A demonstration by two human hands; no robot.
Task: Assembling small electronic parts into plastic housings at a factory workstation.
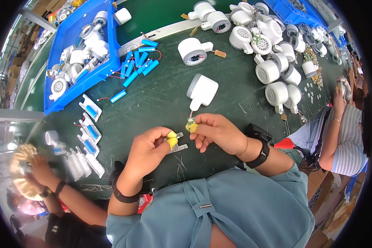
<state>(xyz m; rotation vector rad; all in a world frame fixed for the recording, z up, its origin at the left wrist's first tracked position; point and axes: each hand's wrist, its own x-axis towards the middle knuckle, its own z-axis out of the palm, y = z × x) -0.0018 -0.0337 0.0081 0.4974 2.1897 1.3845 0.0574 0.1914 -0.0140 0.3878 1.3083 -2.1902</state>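
Green and tiny, a circuit board point(190, 121) sits at the near-centre of the view, just above the worktable, pinched between the thumb and forefinger of the person's right hand point(220, 133). A thin reddish wire runs from the board up to a white rounded housing point(206, 89), which lies on the table just beyond, its short neck towards the person. The left hand point(146, 149), near the right but apart from it, pinches a pale plastic piece point(182, 146) with two prongs pointing right; how much of it the fingers hide, I cannot tell. Yellow covers wrap fingertips on both hands.

Around them spreads a dark green table point(161, 97). Beyond the wired housing lies another white housing point(192, 50) with a grey rim. To the left are a loose pile of blue cylindrical batteries point(138, 66), some with red wires, and a row of white half-shells point(90, 133), several with a blue battery inside. Behind these, a blue tray point(115, 53) holds more white parts. A large cluster of white housings point(268, 72) with round grilles fills the upper right. Co-workers' arms show at both edges.
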